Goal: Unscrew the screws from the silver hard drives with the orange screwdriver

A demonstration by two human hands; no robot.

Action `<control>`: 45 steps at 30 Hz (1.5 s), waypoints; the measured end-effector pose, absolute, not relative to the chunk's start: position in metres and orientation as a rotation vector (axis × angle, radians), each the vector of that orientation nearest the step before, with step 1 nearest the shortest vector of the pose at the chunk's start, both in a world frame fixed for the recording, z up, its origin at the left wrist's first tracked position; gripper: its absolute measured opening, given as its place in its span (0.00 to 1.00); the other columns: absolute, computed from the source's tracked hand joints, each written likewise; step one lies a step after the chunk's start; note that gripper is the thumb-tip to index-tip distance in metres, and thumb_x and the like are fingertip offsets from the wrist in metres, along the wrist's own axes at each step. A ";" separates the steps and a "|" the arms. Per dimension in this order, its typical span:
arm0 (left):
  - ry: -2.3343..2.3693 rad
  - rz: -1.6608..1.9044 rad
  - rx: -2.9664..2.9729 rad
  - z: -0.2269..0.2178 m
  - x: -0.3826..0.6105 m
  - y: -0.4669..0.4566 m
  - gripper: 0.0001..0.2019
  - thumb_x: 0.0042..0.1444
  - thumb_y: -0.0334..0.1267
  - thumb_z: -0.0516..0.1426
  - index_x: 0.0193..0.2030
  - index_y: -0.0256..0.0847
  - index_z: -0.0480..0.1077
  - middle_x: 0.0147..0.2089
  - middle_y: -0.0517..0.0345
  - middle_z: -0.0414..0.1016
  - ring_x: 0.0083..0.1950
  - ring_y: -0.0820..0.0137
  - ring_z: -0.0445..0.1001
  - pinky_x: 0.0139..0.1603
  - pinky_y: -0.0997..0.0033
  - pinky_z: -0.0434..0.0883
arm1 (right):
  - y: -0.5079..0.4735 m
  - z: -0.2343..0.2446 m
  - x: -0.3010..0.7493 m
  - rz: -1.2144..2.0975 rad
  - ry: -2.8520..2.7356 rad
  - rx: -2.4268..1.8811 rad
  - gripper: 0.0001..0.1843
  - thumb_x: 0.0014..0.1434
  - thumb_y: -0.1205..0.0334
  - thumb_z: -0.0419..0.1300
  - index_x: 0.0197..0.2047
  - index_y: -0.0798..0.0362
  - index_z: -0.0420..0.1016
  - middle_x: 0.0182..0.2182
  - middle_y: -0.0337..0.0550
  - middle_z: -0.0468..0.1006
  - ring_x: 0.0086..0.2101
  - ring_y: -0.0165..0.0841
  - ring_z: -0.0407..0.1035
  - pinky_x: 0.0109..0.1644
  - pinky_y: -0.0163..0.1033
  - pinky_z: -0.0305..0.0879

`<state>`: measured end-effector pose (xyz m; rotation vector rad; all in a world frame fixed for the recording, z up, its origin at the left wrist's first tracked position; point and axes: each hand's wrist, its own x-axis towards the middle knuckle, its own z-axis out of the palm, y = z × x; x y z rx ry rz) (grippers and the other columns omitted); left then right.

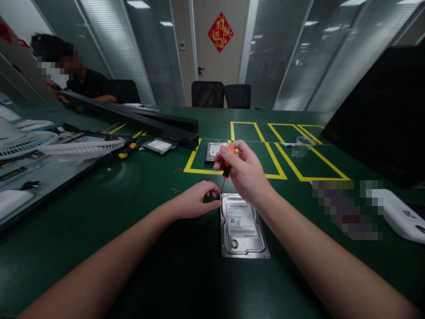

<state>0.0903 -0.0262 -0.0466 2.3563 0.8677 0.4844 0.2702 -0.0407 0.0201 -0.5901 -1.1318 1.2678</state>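
A silver hard drive point(243, 226) lies flat on the green table point(133, 208) in front of me, label up. My right hand point(244, 172) is shut on a small orange-handled screwdriver point(227, 165), held upright with its tip at the drive's far left corner. My left hand point(195, 200) rests on the table against the drive's far left edge, fingers curled, touching it. Several tiny screws point(175, 191) lie on the table left of my left hand.
A second hard drive point(214, 150) lies in a yellow-taped box, a third point(160, 145) to its left by a yellow screwdriver point(128, 151). A clear plastic cup point(301, 146), black monitor point(381, 115), long black bar point(139, 118) and white fan grilles point(79, 147) surround. A person sits far left.
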 end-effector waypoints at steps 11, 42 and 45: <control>0.863 0.483 2.356 -0.046 0.090 -0.027 0.13 0.66 0.47 0.61 0.50 0.40 0.73 0.46 0.53 0.76 0.47 0.62 0.74 0.50 0.62 0.72 | -0.039 0.020 0.271 1.246 -1.157 -0.627 0.20 0.60 0.45 0.71 0.35 0.50 0.70 0.31 0.36 0.78 0.28 0.28 0.71 0.31 0.36 0.62; 0.866 0.492 2.357 -0.045 0.091 -0.027 0.14 0.66 0.47 0.61 0.50 0.40 0.73 0.46 0.52 0.76 0.47 0.62 0.74 0.50 0.61 0.73 | -0.042 0.020 0.271 1.301 -1.190 -0.562 0.20 0.62 0.42 0.68 0.37 0.48 0.69 0.28 0.34 0.77 0.22 0.26 0.60 0.26 0.36 0.52; 0.856 0.494 2.359 -0.046 0.091 -0.028 0.13 0.66 0.47 0.61 0.50 0.40 0.73 0.46 0.53 0.76 0.47 0.62 0.74 0.50 0.62 0.73 | -0.040 0.020 0.271 1.306 -1.193 -0.554 0.24 0.67 0.37 0.60 0.37 0.51 0.76 0.28 0.38 0.77 0.24 0.27 0.62 0.29 0.37 0.57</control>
